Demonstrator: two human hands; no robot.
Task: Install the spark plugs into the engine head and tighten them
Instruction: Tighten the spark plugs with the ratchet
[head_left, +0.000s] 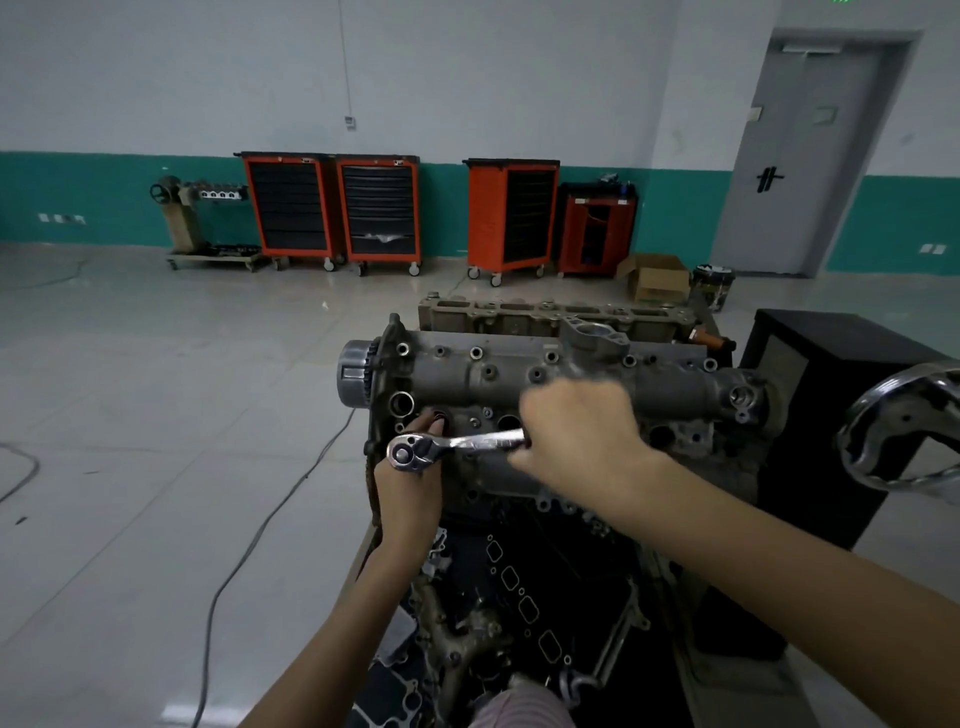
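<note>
spark plug hidden at centre frame: right hand (576, 431) grips ratchet (457, 447), left hand (410, 467) curls under its head; best kept square.

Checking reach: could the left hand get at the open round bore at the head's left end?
Probably yes: the left hand steadies the ratchet head just below that bore, with nothing between them.

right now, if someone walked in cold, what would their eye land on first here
Most likely the shiny ratchet wrench at the centre, its handle gripped by the right hand while the left hand steadies its head over the grey engine head. Next, the row of orange tool carts along the green and white back wall. A chrome handwheel juts in at the right edge.
</note>
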